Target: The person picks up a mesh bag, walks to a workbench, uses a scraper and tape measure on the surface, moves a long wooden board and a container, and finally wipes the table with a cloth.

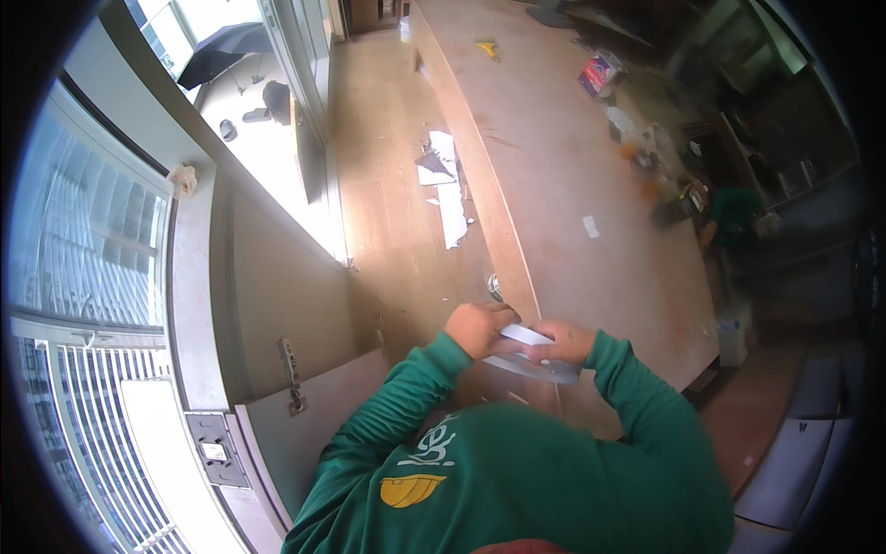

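Observation:
In front of my chest, both hands meet over a small white flat piece (527,334), whose kind I cannot make out. My left hand (478,330) has its fingers curled at the left end of the piece. At the other end, my right hand (567,342) pinches it between thumb and fingers. A pale curved strip (544,371) hangs just below the hands; whether it belongs to the same piece is unclear. Both hands are closed and close together, near the left edge of a long brown board-topped surface (572,277).
Torn white sheets (448,198) lie on the wooden floor (378,185). On the long surface sit a yellow tool (487,49), a colourful box (601,74) and a small white scrap (591,226). A wall with a window (92,212) runs along the left; dark clutter fills the far right.

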`<move>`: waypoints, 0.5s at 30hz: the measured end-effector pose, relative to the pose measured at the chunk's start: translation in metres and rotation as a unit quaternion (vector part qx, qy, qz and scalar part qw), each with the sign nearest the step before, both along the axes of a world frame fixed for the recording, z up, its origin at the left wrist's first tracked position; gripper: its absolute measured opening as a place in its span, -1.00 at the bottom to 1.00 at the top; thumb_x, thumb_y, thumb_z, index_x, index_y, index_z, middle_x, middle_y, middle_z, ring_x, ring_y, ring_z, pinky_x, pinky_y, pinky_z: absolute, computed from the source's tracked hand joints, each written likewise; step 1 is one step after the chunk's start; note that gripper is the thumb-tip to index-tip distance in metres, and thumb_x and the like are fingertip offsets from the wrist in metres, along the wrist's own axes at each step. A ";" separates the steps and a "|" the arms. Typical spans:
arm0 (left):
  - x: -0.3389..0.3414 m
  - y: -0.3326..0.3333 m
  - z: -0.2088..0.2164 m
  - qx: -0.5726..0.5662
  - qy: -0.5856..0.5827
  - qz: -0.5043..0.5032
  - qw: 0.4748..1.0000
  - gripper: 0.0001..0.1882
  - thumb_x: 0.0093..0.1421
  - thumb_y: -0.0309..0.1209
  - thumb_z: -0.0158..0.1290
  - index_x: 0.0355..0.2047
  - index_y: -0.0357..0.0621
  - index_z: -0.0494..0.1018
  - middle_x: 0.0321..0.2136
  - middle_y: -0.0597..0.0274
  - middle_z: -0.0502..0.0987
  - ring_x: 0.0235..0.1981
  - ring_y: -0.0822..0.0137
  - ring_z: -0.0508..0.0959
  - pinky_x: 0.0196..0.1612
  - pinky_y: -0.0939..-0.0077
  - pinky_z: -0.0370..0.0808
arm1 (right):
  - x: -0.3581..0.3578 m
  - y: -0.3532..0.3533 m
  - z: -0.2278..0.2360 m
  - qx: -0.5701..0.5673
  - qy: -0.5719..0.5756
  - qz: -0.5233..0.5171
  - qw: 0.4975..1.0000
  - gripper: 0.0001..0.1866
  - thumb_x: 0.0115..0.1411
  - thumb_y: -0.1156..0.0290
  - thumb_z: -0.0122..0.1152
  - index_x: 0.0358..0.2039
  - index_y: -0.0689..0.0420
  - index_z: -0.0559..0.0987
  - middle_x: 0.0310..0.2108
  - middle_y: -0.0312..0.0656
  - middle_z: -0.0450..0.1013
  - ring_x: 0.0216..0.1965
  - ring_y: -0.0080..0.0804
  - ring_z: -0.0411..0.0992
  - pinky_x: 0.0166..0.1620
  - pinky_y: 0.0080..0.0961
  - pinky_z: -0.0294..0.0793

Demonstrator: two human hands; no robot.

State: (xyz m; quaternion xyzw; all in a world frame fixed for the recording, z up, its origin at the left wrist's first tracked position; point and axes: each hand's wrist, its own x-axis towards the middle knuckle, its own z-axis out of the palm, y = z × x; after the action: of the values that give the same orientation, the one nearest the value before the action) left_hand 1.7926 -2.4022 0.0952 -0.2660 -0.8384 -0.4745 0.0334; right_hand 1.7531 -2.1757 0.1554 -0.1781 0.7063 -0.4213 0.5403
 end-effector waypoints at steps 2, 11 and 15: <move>-0.011 -0.018 0.010 -0.006 -0.002 0.043 0.999 -0.53 -0.12 -0.12 0.31 -0.26 -0.14 0.53 -0.36 0.11 0.56 -0.36 0.06 0.57 -0.29 0.28 0.51 | -0.024 -0.019 0.001 0.012 0.010 0.030 0.999 -0.36 0.15 -0.14 0.17 -0.12 0.26 0.50 -0.33 -0.24 0.46 -0.25 -0.53 0.39 -0.14 -0.52 0.40; -0.136 -0.094 0.015 0.016 -0.145 0.004 0.989 -0.42 -0.09 -0.09 0.31 -0.15 -0.25 0.51 -0.24 -0.01 0.56 -0.23 0.00 0.57 -0.14 0.28 0.49 | -0.145 -0.074 0.003 0.016 0.075 0.002 0.997 -0.39 0.18 -0.12 0.14 -0.21 0.29 0.57 -0.43 -0.20 0.45 -0.40 -0.51 0.42 -0.29 -0.53 0.43; -0.218 -0.139 0.003 0.016 -0.177 -0.044 0.983 -0.40 0.00 -0.11 0.26 -0.05 -0.29 0.48 -0.13 -0.06 0.55 -0.10 0.06 0.55 0.00 0.31 0.44 | -0.233 -0.106 -0.011 -0.032 0.080 0.004 0.996 -0.39 0.17 -0.14 0.14 -0.26 0.28 0.59 -0.50 -0.19 0.46 -0.44 -0.47 0.42 -0.32 -0.49 0.42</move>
State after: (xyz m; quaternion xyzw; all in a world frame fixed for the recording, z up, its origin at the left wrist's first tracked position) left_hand 1.5742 -2.5411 0.0983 -0.2136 -0.8111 -0.5281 -0.1322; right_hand 1.5205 -2.2815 0.1447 -0.2313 0.7330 -0.4254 0.4778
